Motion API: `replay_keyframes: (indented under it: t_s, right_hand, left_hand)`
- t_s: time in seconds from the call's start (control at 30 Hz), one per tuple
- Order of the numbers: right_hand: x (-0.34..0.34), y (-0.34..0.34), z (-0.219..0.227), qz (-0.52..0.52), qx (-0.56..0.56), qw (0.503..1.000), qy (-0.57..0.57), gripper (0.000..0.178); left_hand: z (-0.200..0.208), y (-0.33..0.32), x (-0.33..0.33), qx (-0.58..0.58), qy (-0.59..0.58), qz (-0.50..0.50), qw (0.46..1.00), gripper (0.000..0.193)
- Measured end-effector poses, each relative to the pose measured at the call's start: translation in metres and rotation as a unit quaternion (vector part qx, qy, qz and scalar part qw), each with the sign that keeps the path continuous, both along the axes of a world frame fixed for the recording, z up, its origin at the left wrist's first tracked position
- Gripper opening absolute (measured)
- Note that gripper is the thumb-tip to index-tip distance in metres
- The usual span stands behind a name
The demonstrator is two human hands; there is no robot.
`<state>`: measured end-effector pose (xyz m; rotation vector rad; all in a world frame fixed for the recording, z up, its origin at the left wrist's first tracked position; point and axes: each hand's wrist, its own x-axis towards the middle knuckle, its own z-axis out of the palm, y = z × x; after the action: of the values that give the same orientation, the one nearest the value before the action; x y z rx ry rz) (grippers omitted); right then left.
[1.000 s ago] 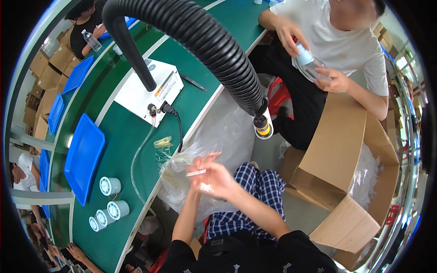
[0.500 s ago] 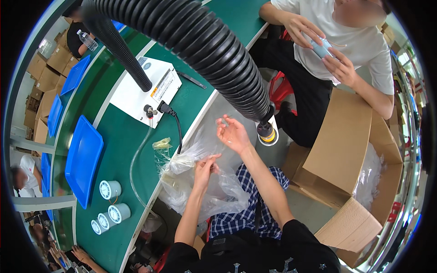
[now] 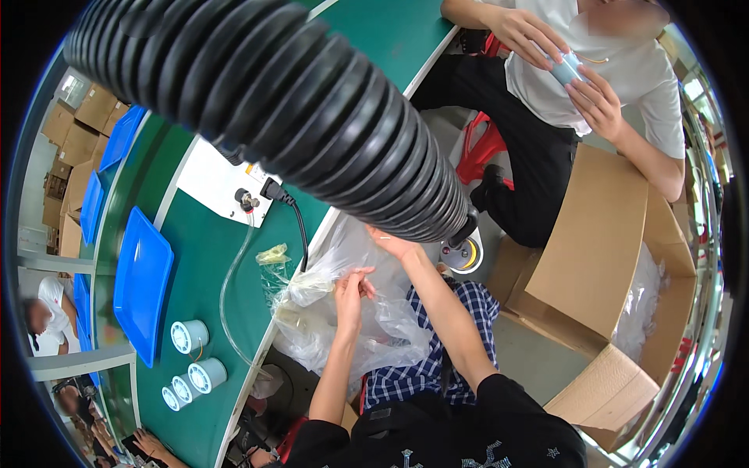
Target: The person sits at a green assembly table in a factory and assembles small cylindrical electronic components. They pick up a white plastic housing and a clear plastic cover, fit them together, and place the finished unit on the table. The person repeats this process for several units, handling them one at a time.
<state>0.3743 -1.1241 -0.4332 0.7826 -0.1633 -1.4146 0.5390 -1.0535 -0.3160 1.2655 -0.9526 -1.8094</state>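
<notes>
My left hand point(image 3: 355, 288) is over the crumpled clear plastic bag point(image 3: 312, 290), its fingers curled together; whatever lies between them is too small to make out. Ahead and to the right, my right hand point(image 3: 396, 245) reaches beneath the thick black corrugated hose point(image 3: 335, 117). The hose hides most of its fingers, so its grip does not show. The loose plastic spreads from the bench edge across my lap. Beside my right hand is the hose's end, with a round white and yellow fitting point(image 3: 468, 256).
On the green bench point(image 3: 257, 308) are a blue tray point(image 3: 144, 285), several pale blue spools point(image 3: 207, 375) and a white machine point(image 3: 214, 187) with a black plug. An open cardboard box point(image 3: 593, 242) stands at right. A co-worker opposite holds a light blue cylinder point(image 3: 567, 70).
The hose now covers more of the view and the white machine. My right hand, open with fingers apart before, has gone partly under the hose. My left hand stays over the bag.
</notes>
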Motion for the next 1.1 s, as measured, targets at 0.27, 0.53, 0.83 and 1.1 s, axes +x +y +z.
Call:
replay_keyframes:
  t_s: [0.27,0.53,0.83,1.1]
  right_hand:
    - [0.019,0.005,0.024,-0.025,-0.032,0.970,0.240,0.031]
    - [0.022,-0.001,0.008,-0.055,-0.102,0.943,0.313,0.031]
    - [0.005,-0.016,0.004,-0.058,-0.189,0.898,0.392,0.031]
    - [-0.057,-0.015,0.041,0.114,-0.192,0.839,0.497,0.018]
  left_hand:
    - [0.002,-0.003,-0.008,-0.034,-0.068,0.022,0.997,0.025]
    - [-0.011,-0.006,-0.017,-0.171,-0.184,0.017,0.968,0.024]
    - [-0.019,-0.008,-0.011,-0.221,-0.243,0.021,0.944,0.016]
    - [-0.052,0.000,0.008,-0.248,-0.271,-0.007,0.930,0.024]
